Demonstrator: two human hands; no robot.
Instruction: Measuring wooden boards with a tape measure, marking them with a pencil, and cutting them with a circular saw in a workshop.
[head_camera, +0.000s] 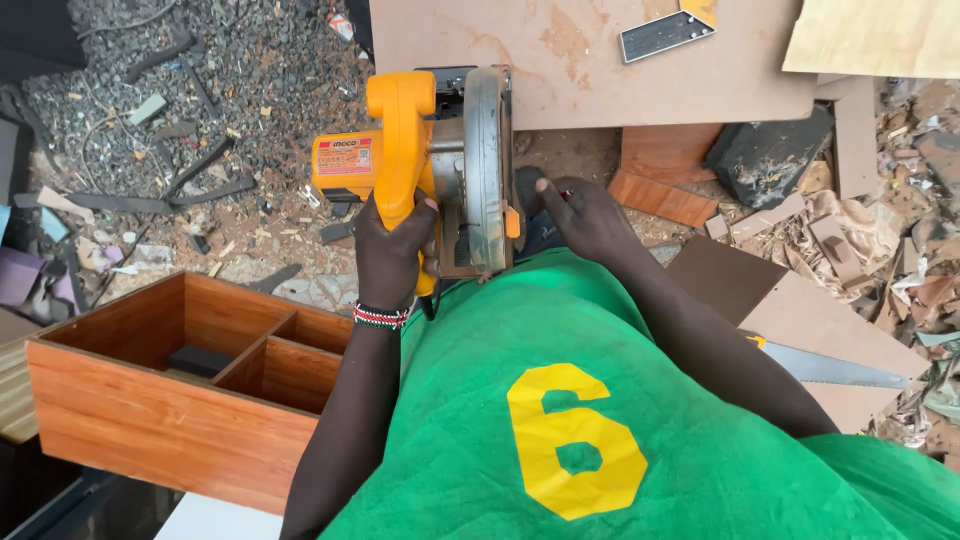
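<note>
**A:** Starting on my left: a wooden box (170, 390) with dividers sits open-topped, one small dark block in a compartment. Nothing of mine touches it.

**B:** And the left hand?

**A:** My left hand (388, 250) is wrapped tight around the yellow handle of the circular saw (430, 150), beaded wristband just below. The saw is held in front of my body, blade guard edge-on to me, its nose at the near edge of the pale board (590, 60).

**B:** The right?

**A:** My right hand (585, 215) rests just beside the guard, fingers curled; I cannot tell whether it grips anything. Further right, a handsaw (830, 368) lies on a brown panel amid offcuts.

**B:** So where are we?

**A:** I judge it the lining-up stage, blade near the board's edge, no cut showing. Next calls for a steady two-handed hold and the right fingers kept off the blade path.
</note>
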